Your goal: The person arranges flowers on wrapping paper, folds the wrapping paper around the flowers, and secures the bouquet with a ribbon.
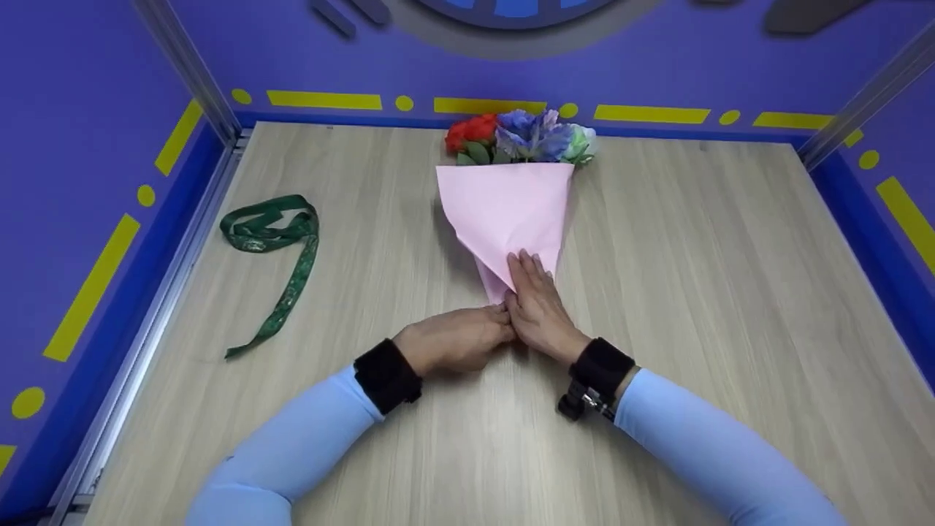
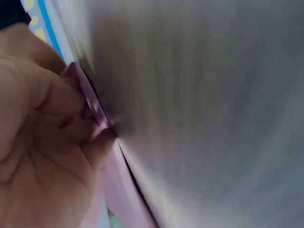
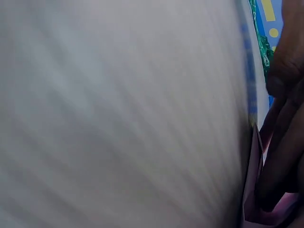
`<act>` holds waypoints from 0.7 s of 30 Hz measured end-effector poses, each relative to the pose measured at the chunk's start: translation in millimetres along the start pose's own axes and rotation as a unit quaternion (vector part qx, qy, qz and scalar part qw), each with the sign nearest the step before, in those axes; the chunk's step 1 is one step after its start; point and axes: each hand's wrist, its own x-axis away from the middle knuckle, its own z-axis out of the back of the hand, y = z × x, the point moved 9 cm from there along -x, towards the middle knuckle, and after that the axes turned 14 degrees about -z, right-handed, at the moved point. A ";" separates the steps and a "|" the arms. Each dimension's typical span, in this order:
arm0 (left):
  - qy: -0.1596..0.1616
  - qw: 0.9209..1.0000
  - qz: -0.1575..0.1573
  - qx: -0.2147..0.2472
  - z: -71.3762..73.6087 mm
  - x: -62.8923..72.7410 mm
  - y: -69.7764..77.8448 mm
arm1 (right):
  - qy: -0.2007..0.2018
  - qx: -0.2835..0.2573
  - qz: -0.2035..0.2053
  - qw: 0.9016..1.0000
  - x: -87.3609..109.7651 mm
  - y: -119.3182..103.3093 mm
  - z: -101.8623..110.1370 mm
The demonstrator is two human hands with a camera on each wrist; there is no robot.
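Observation:
A bouquet of red, violet and pale green-white flowers (image 1: 522, 137) lies on the table, wrapped in pink paper (image 1: 511, 201) that narrows toward me. At the narrow lower end, my left hand (image 1: 456, 337) pinches the paper with its fingers curled. My right hand (image 1: 539, 310) lies over the lower right part of the wrap, fingers fairly straight and pressed on the paper. Both hands meet at the tip and hide it in the head view. In the left wrist view, the fingertips hold a folded pink paper edge (image 2: 124, 183) close to the tabletop.
A green patterned ribbon (image 1: 296, 281) lies loosely coiled on the left of the wood-grain table (image 1: 716, 307), its tail trailing toward me. Blue-violet panels (image 1: 350, 66) with yellow marks stand along the back and both sides.

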 end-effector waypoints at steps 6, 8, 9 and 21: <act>0.162 0.982 0.013 0.100 30.2 13.4 -19.5 | -0.014 0.021 -0.012 1.000 0.7 -1.7 1.4; 0.201 0.975 0.022 0.096 36.4 18.6 -24.3 | -0.008 0.012 -0.011 1.000 0.8 -2.4 2.9; 0.210 0.974 0.024 0.085 38.3 20.1 -25.0 | -0.003 -0.001 -0.013 1.000 0.8 -2.0 4.9; 0.038 0.999 0.031 -0.014 9.1 6.7 -12.9 | 0.016 -0.071 0.004 0.997 3.4 7.4 12.7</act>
